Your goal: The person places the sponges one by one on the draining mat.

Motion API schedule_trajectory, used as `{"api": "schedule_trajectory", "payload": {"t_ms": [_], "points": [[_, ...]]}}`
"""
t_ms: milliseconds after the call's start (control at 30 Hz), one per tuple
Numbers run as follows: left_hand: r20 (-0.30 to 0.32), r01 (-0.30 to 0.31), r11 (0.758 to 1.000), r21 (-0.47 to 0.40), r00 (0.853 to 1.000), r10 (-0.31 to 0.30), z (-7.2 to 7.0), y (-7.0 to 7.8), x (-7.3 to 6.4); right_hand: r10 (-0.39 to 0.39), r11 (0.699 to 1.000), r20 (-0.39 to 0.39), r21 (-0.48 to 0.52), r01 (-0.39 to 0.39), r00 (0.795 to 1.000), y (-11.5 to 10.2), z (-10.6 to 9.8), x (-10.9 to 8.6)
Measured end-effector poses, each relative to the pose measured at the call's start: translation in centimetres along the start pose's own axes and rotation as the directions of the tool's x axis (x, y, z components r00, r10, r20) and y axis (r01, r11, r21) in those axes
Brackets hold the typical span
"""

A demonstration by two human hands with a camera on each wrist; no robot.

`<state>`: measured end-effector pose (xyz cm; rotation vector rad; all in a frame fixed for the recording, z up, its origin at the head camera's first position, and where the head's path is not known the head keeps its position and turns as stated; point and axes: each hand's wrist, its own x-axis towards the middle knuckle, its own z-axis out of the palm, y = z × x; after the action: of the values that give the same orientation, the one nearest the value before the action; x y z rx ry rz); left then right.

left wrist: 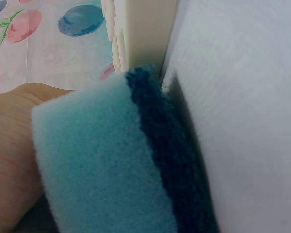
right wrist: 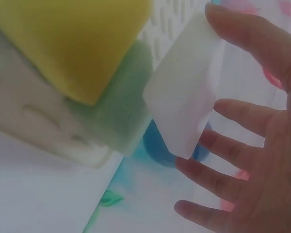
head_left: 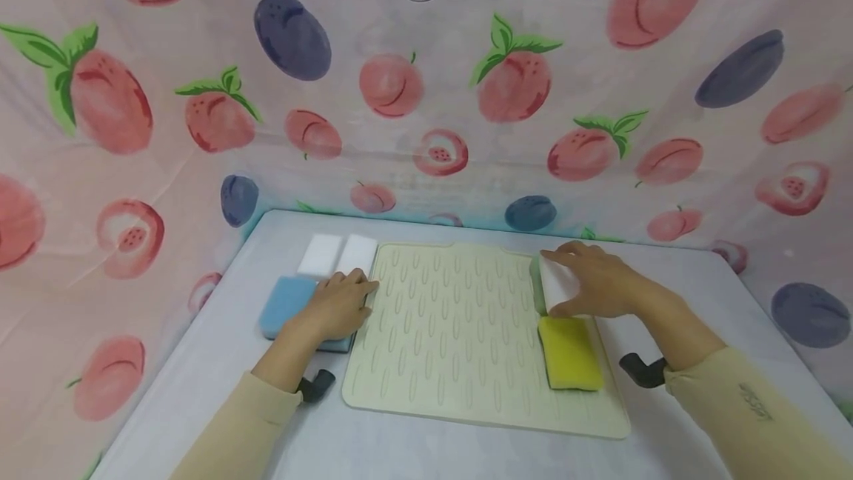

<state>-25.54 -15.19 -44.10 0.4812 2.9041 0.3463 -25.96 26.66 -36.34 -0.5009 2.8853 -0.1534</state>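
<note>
Cream, with rows of raised oval ridges, a drying mat (head_left: 460, 332) lay on the white surface (head_left: 440, 447) between the person's two hands. The right hand (head_left: 596, 284) held a white sponge (head_left: 561, 289) over the mat's right edge, its thumb at the near end and its fingers at the far end, the hand spread to the block's length. A pale green sponge (head_left: 538, 287) showed along the left side of that white block, at the mat's right edge; whether the two touched could not be told. Just nearer the person, a yellow sponge (head_left: 571, 354) with a dark underside lay on the mat, close to its right edge. The left hand (head_left: 340, 306) lay over a light blue sponge (left wrist: 97, 165) beside the mat's left edge, and the left wrist view showed that sponge backed with a dark blue scouring layer (left wrist: 167, 155). How firmly its fingers closed there could not be told, since the sponge hid most of them. Another blue sponge (head_left: 286, 307) sat to the left of that hand, partly covered, and beyond it two white blocks (head_left: 340, 255) lay side by side by the mat's far left corner. Behind everything hung a pale curtain (head_left: 480, 147) printed with peaches and dark blue fruit.
</note>
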Motion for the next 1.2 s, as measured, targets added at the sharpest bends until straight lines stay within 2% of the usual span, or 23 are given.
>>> {"api": "schedule_trajectory", "payload": {"t_ms": [167, 733, 1200], "points": [[-0.004, -0.003, 1.000, -0.005, 1.000, 0.003, 0.2, -0.2, 0.1, -0.012, 1.000, 0.000, -0.017, 0.012, 1.000, -0.6, 0.2, 0.8], [-0.021, -0.012, 1.000, -0.005, 1.000, 0.012, 0.4, -0.3, 0.2, 0.023, 1.000, 0.039, 0.000, -0.023, 0.999, -2.8, 0.3, 3.2], [-0.025, -0.022, 1.000, -0.002, 0.999, 0.022, 0.4, -0.3, 0.1, 0.030, 1.000, 0.093, -0.003, -0.030, 0.995, -4.0, 0.7, 5.3]]}}
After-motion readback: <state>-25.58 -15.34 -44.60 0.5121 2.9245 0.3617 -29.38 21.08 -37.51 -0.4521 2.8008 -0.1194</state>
